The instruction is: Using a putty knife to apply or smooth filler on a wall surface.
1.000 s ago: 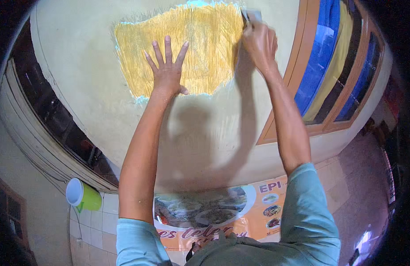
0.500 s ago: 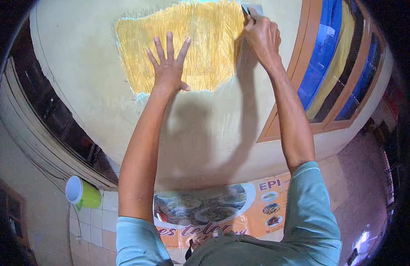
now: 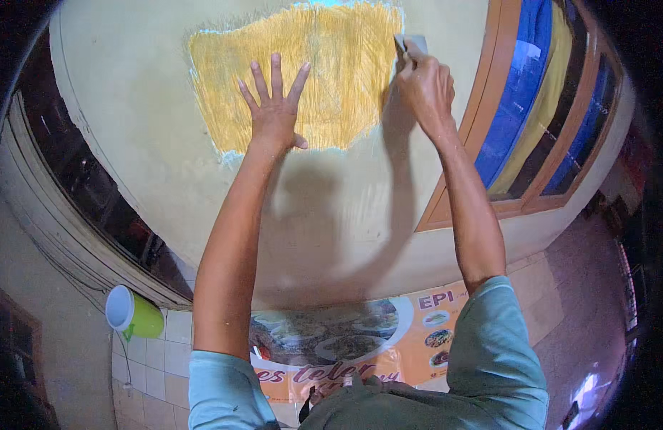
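five left fingers (image 3: 276, 77) splayed | one yellow patch (image 3: 339, 79) | right fingers (image 3: 417, 55): one scraper (image 3: 420, 42)

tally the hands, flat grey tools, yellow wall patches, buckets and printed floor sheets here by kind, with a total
Hands, the left hand and the right hand: 2
Flat grey tool: 1
Yellow wall patch: 1
Green bucket: 1
Printed floor sheet: 1
Total: 6

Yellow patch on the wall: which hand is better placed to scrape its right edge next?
Probably the right: the right hand grips the flat scraper at the right edge of the yellow patch. The left hand holds no tool; it is spread over the patch, farther from that edge.
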Action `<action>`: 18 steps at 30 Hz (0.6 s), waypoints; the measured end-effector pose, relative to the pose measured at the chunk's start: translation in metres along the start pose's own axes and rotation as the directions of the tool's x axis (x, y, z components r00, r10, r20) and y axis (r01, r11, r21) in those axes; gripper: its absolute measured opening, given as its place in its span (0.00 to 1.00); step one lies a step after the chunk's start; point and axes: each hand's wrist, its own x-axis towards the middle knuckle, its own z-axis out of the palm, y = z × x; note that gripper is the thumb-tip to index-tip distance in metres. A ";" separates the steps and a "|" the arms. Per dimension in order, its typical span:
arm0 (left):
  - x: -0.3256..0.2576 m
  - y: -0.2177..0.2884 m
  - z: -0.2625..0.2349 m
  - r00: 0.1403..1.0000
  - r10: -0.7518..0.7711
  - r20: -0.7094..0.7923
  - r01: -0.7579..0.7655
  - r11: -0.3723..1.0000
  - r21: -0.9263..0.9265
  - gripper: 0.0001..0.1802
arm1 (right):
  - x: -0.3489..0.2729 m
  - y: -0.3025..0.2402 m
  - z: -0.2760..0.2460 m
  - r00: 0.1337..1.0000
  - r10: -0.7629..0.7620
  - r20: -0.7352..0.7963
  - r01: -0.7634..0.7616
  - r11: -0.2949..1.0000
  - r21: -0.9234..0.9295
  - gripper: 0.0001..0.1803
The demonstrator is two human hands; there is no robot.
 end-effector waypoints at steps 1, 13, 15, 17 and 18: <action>0.002 0.001 -0.002 1.000 -0.007 0.005 0.007 1.000 0.012 0.92 | -0.006 0.003 0.001 0.999 0.024 0.026 -0.025 1.000 0.014 0.21; 0.004 0.001 0.001 1.000 -0.003 0.012 0.003 1.000 0.005 0.92 | -0.007 0.006 -0.003 0.999 0.047 0.018 -0.048 0.998 0.030 0.21; 0.004 0.003 0.002 1.000 0.007 0.006 -0.007 1.000 -0.010 0.92 | 0.008 0.004 -0.005 0.999 0.040 -0.021 -0.039 0.998 0.046 0.22; 0.006 0.005 0.002 1.000 0.017 -0.009 -0.017 1.000 -0.021 0.92 | 0.040 0.000 -0.011 0.999 0.024 -0.031 -0.024 1.000 -0.004 0.22; 0.005 0.006 0.003 1.000 0.021 -0.022 -0.022 0.999 -0.029 0.92 | 0.046 -0.001 -0.013 0.999 0.006 -0.034 -0.007 0.999 -0.049 0.22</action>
